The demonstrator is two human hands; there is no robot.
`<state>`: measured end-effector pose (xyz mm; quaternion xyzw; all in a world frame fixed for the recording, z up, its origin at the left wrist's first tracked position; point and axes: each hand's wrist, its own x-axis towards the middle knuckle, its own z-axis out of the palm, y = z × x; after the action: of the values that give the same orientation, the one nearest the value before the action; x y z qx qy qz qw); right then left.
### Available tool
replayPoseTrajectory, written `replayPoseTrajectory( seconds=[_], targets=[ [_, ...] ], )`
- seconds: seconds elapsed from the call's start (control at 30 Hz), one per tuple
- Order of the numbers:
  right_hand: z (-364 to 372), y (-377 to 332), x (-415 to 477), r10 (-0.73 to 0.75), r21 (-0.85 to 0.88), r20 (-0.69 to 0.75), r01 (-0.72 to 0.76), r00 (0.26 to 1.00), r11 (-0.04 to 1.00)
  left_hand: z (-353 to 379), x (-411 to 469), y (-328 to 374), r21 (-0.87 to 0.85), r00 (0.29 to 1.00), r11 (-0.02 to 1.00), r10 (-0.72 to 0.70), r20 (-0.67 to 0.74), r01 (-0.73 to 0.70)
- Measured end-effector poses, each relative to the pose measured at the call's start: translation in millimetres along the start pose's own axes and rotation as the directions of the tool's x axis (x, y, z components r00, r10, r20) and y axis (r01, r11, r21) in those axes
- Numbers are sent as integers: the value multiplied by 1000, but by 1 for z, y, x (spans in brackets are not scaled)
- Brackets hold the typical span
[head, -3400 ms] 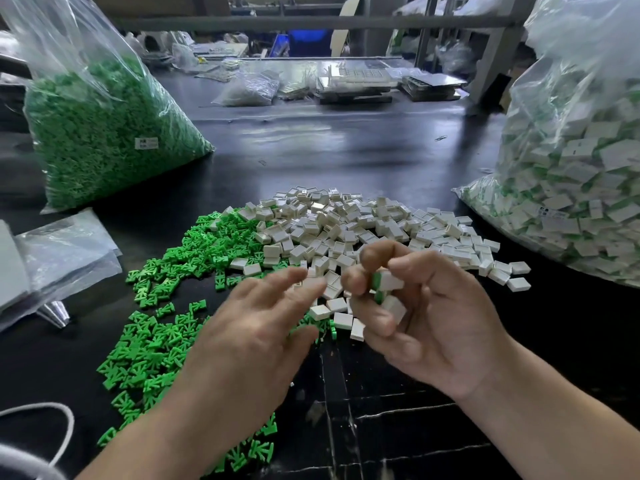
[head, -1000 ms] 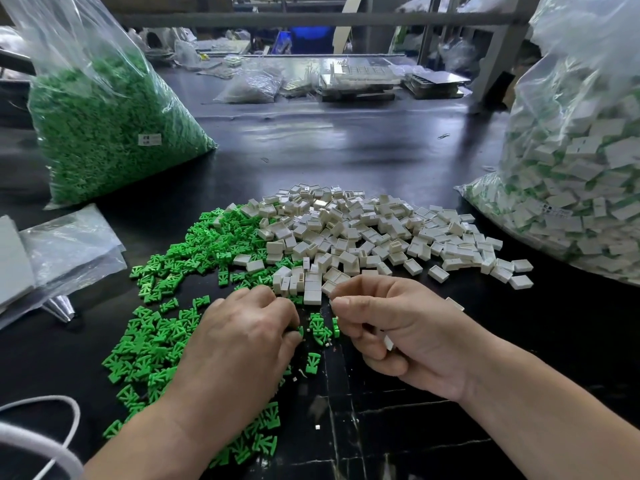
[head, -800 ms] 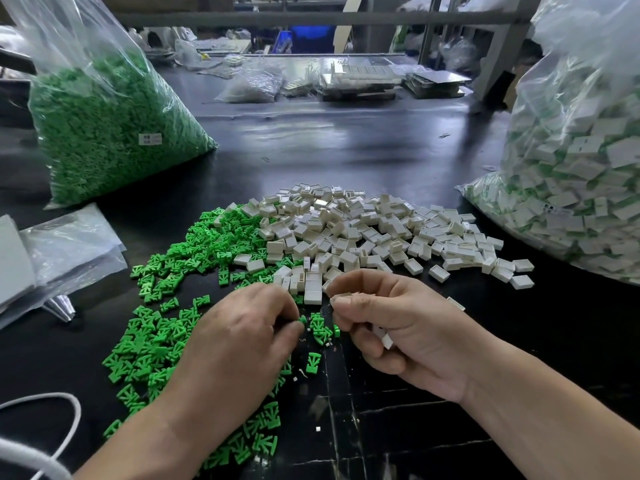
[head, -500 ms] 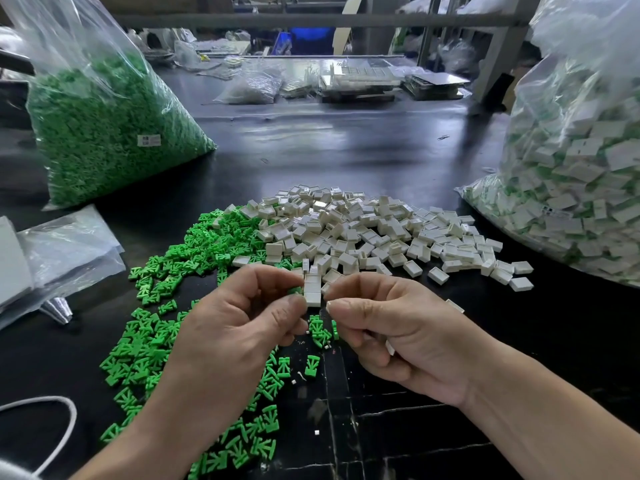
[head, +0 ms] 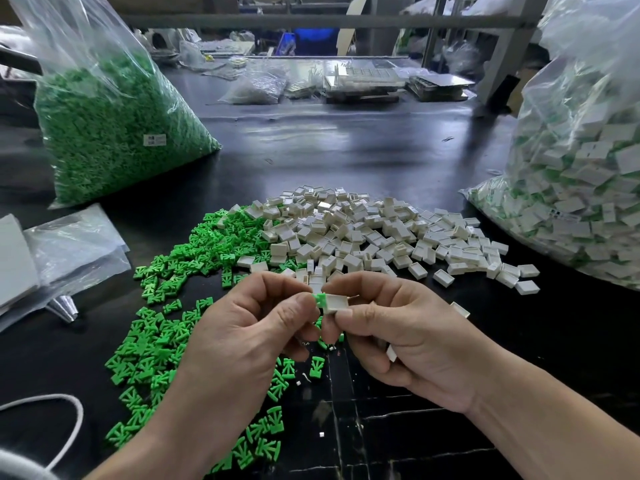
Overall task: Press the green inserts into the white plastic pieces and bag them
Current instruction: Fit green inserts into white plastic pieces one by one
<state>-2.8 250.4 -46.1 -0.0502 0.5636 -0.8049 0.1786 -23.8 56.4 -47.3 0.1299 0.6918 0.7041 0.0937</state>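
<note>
Left hand (head: 256, 327) pinched green insert (head: 320, 300) at 9 o'clock of white piece (head: 336, 303), right hand (head: 391, 327) gripping it steady for pressing.

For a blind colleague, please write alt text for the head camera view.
Over a black table, the left hand holds a green insert against the end of a white piece pinched in the right hand. Around them, loose green inserts and white pieces lie heaped between a bag of green inserts and a bag of assembled pieces.
</note>
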Motion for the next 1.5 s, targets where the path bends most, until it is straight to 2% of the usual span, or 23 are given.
replayPoseTrajectory(
  seconds=[0.17, 0.43, 0.7, 0.83, 1.0, 1.17, 1.5],
  targets=[
    [1, 0, -1, -40, -128, -4, 39, 999, 991, 1, 0, 2, -17, 1000, 1000, -6, -8, 6],
    [3, 3, -1, -57, -234, -103, 32, 993, 972, 3, -1, 3, 26, 1000, 1000, 4, -1, -4],
    [10, 5, -5, -194, -483, -159, 95, 968, 870, 1, 0, 3, 31, 998, 999, -45, 54, 43],
    [13, 3, -6, -182, -529, -145, 80, 973, 845, -1, 1, 2, 26, 993, 996, -91, 81, 89],
    [16, 5, -6, -154, -518, -187, 36, 970, 855, 3, 2, 0, -124, 983, 978, -159, 88, 169],
    [19, 7, -6, -155, -595, -196, 8, 968, 804, 0, 3, 1, -146, 976, 967, -197, 97, 210],
    [29, 15, -4, -274, -576, -286, 64, 918, 815, 19, 1, -1, -308, 986, 939, -167, -14, 155]
  ],
)
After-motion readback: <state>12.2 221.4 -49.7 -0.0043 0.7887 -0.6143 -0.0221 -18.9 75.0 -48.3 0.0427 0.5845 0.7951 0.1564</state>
